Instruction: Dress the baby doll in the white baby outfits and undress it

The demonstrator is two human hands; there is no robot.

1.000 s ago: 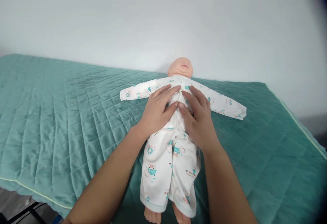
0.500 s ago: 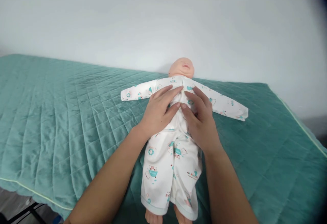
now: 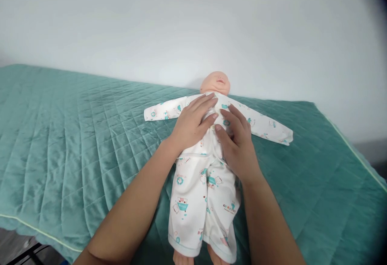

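Head view: a pale wall (image 3: 121, 23) fills the upper part of the field, and below it a green quilted cover (image 3: 75, 144) with a light yellow edging spreads across the width. Near the middle of the cover lies a doll (image 3: 208, 156), face up, its head end close to the wall and its feet toward the viewer. White clothing (image 3: 187, 200) with small teal and pink prints covers its trunk and limbs; both sleeves (image 3: 270, 127) extend outward. Left hand (image 3: 193, 122) rests on the chest, fingers extended and lying side by side, thumb apart from them. Right hand (image 3: 240, 144) lies over the other half of the chest, fingers curved, with a gap between thumb and forefinger; whether its fingertips hold any cloth cannot be told. The two thumb tips are near each other but apart. Doll's head (image 3: 215, 83), bare, is tilted back. Bare feet (image 3: 183, 259), partly cropped, emerge from the cuffs. Between the thumbs shows a tiny yellowish spot (image 3: 213, 127).
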